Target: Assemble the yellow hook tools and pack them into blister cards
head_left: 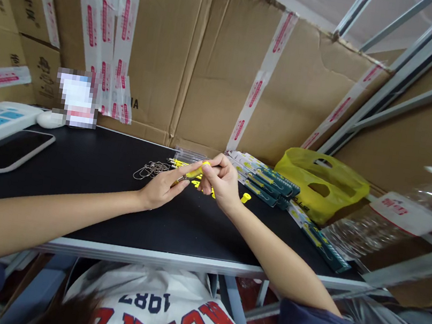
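Both hands at work over the tabletop (102, 215); landmark for all places, the yellow stick (193, 172). Stick is raised between the hands, above the tabletop, its long axis slanting from a dark, narrow end at the left up to a yellow end at the right. Left hand (159, 188): grip closed, thumb and fingers pinching the stick toward its dark end. Right hand (224, 182): thumb and fingertips pressed together on the yellow end. Neither hand is nearer; both touch the stick, one per end, so the relation that matters is end to end along that axis. Left of the stick: bent wires (151, 170). Behind it: clear tubes (190, 156). Right of it, past the right hand: a yellow cap (246, 197), then boxes (265, 183). Exact joint at the yellow end: hidden by fingers, cannot tell.
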`<state>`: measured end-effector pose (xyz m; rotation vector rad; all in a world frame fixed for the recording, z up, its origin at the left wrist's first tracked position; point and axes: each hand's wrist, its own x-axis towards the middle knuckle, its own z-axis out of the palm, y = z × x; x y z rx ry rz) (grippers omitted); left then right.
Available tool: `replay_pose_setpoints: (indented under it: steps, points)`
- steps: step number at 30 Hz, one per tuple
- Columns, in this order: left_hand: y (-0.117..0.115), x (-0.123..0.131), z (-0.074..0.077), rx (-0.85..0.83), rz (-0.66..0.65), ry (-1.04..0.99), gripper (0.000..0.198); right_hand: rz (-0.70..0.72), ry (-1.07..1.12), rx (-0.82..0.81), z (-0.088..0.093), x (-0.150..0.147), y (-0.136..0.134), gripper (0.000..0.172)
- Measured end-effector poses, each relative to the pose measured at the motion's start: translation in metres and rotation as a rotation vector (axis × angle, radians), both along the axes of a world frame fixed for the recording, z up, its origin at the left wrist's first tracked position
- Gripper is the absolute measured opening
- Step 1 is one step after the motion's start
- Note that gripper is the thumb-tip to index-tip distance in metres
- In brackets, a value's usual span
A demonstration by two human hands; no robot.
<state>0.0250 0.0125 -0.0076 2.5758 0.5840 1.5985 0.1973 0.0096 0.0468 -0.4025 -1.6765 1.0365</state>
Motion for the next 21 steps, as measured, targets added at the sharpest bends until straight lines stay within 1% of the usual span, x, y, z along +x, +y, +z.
replay_pose_setpoints:
  steps: [4, 8, 12, 14, 16, 17, 19, 21]
  points:
    - [0.000, 0.000, 0.001, -0.009, 0.014, 0.013, 0.056, -0.006, 0.013, -0.026, -0.001, -0.001, 0.001, 0.038]
    - [-0.002, 0.000, 0.006, -0.152, 0.087, 0.070, 0.053, -0.001, -0.079, -0.060, 0.000, 0.002, 0.006, 0.038]
    - [-0.005, -0.002, 0.011, -0.268, 0.133, 0.092, 0.059, 0.027, -0.165, -0.055, 0.001, 0.006, 0.015, 0.037]
    - [-0.004, -0.004, 0.013, -0.299, 0.180, 0.092, 0.063, -0.004, -0.146, -0.053, 0.002, 0.009, 0.021, 0.036]
    - [-0.002, -0.008, 0.015, -0.328, 0.241, 0.110, 0.064, -0.064, -0.096, -0.071, 0.004, 0.016, 0.030, 0.034]
    - [0.000, -0.011, 0.017, -0.341, 0.267, 0.119, 0.062, -0.101, -0.061, -0.082, 0.006, 0.020, 0.036, 0.033]
    - [0.006, -0.018, 0.020, -0.336, 0.307, 0.092, 0.051, -0.179, 0.023, -0.098, 0.009, 0.031, 0.047, 0.029]
    - [0.013, -0.025, 0.023, -0.372, 0.297, 0.007, 0.041, -0.230, 0.097, -0.119, 0.012, 0.042, 0.058, 0.023]
